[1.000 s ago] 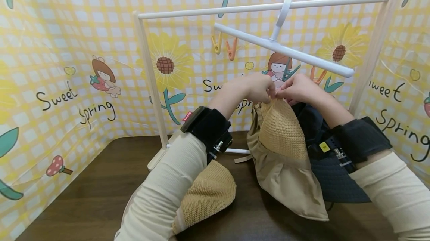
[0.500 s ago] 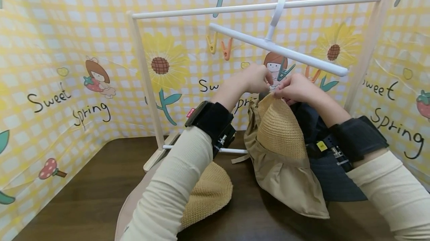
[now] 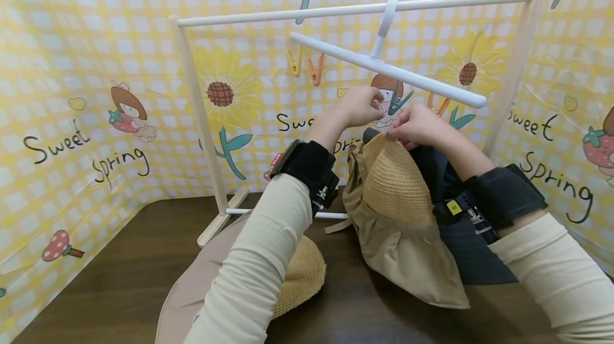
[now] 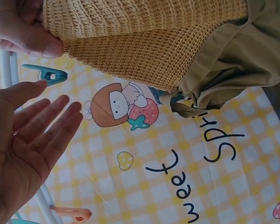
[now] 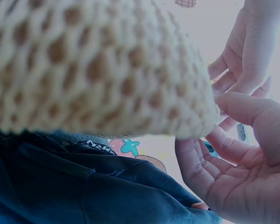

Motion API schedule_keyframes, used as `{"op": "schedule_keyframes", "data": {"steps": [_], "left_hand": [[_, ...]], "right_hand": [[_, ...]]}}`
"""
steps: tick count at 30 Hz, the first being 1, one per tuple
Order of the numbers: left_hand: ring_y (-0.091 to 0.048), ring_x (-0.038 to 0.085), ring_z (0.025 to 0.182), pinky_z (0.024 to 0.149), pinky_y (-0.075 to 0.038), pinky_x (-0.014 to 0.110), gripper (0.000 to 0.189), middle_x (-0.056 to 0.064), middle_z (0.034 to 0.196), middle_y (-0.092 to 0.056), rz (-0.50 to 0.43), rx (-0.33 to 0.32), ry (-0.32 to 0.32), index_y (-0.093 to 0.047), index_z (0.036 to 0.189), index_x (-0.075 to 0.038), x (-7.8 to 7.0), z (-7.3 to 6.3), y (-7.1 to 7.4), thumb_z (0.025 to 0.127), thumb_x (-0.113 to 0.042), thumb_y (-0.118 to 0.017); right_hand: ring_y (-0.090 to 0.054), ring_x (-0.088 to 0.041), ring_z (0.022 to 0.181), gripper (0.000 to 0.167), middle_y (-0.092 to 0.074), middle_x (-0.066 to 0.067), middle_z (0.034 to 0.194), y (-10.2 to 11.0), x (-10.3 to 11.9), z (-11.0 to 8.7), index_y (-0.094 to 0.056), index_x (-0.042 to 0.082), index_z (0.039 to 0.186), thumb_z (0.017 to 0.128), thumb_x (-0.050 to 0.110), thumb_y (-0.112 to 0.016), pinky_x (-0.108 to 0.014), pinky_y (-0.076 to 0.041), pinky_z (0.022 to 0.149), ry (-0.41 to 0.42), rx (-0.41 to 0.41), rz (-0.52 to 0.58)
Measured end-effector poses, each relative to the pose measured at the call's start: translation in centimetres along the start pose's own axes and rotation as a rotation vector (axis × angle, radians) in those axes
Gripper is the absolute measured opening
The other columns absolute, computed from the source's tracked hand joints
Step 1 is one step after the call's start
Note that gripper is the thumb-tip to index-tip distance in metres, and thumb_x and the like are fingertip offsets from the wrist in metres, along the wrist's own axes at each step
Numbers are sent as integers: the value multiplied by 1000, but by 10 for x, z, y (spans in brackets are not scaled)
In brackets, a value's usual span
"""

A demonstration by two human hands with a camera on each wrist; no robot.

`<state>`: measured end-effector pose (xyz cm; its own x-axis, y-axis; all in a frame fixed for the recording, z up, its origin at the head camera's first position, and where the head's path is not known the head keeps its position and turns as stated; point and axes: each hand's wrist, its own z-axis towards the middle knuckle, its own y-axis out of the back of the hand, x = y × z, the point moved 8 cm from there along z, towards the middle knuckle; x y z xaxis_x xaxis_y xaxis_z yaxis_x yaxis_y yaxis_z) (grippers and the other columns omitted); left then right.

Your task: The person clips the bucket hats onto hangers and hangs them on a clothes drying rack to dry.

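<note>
A woven straw sun hat (image 3: 398, 184) with a khaki fabric brim hangs from my right hand (image 3: 419, 125), whose thumb and fingers pinch the tip of its crown. My left hand (image 3: 357, 106) is off the hat, fingers loosely extended with nothing in them. In the left wrist view its thumb tip is close to a teal clothespin (image 4: 49, 74). That clothespin (image 3: 399, 100) dangles below the white hanger (image 3: 388, 69), just above the crown. Behind the straw hat is a dark navy hat (image 5: 84, 182), partly hidden by it and by my right arm.
The hanger tilts down to the right on a wooden rack's white rod (image 3: 288, 16). Yellow (image 3: 295, 61) and orange (image 3: 315, 69) clothespins hang at its left. Another orange clothespin (image 3: 438, 103) shows at right. A pink-brimmed straw hat (image 3: 302, 274) lies on the brown table (image 3: 110, 258).
My left hand has let go of the straw hat's crown and moved up and away to the left. My right hand keeps its pinch on the crown.
</note>
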<state>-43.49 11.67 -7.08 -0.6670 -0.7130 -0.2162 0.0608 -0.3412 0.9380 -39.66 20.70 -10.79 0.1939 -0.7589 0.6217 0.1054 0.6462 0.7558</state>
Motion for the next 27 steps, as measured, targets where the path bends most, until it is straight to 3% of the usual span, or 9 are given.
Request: {"op": "schedule_keyframes", "data": {"steps": [5, 10, 16, 19, 23, 27], "left_hand": [[-57, 13, 116, 95, -45, 24, 41, 5, 126, -61, -36, -8, 6, -49, 133, -8, 0, 6, -2, 94, -21, -53], [-57, 13, 116, 94, -45, 25, 41, 5, 126, -61, -26, -5, 10, -49, 133, -8, -4, 9, 1, 94, -21, -53], [-57, 13, 116, 93, -46, 25, 42, 4, 126, -61, 11, -10, 6, -49, 134, -9, -12, 12, 3, 94, -24, -54], [-57, 11, 113, 93, -44, 24, 40, 2, 127, -60, 38, -18, -3, -51, 131, -10, -17, 13, 4, 94, -25, -54], [-57, 12, 94, 80, -42, 22, 24, 1, 122, -59, 65, -53, -32, -56, 114, -12, -23, 14, 5, 94, -25, -53], [-55, 13, 101, 80, -41, 23, 17, 3, 125, -56, 87, -70, -37, -53, 106, -12, -26, 14, 6, 94, -25, -50]], "right_hand": [[-55, -4, 53, 24, -54, 6, 55, 0, -2, -1, -67, -5, 92, 87, 18, -62, -21, -49, 55, -9, 4, 3], [-56, -5, 54, 21, -53, 5, 53, 3, 0, -1, -66, 2, 76, 87, 19, -62, -22, -50, 56, -2, 2, -9], [-55, -6, 50, 32, -51, 5, 48, 7, 3, 0, -59, 10, 57, 87, 20, -62, -22, -49, 55, 22, -3, -7], [-55, -6, 50, 30, -52, 6, 48, 9, 4, -1, -62, 10, 58, 87, 20, -62, -22, -49, 55, 30, -2, 1], [-55, -5, 50, 25, -54, 6, 49, 10, 5, -1, -67, 5, 67, 87, 19, -62, -22, -50, 55, 29, 0, -2], [-57, -5, 51, 22, -56, 6, 51, 11, 5, -2, -71, 1, 77, 87, 19, -62, -22, -51, 55, 25, -3, -7]]}}
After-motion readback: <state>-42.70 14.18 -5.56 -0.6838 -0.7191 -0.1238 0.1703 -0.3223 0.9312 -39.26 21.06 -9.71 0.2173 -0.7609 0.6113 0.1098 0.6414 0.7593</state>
